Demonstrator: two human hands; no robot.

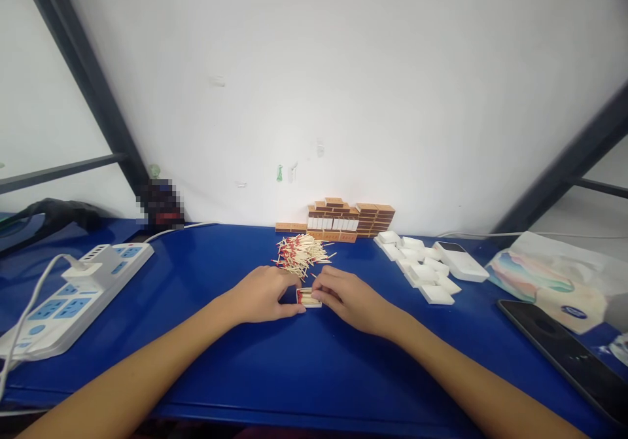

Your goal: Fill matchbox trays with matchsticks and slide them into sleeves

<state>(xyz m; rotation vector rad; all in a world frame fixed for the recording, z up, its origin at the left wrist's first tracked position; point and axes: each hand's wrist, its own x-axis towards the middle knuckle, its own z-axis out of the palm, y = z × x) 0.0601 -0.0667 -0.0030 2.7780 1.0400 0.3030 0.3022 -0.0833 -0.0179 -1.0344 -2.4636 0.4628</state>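
Observation:
A small white matchbox tray [308, 304] lies on the blue table in front of me, with a layer of red-tipped matches [307, 296] inside. My left hand [265, 294] grips the tray's left end between thumb and fingers. Over the right end, my right hand [350, 298] is closed in a pinch. A match [313, 275] pokes out by its fingertips; the fingers partly hide the tray there. Just beyond both hands rises a loose heap of matches [301, 251], red heads mostly to the left.
Brown matchboxes [367, 220] are stacked by the wall. White empty trays [417, 265] pile up at the right, near a white device [460, 260], a tissue pack [549, 282] and a black phone [559, 354]. A power strip [73, 301] with cables sits at the left.

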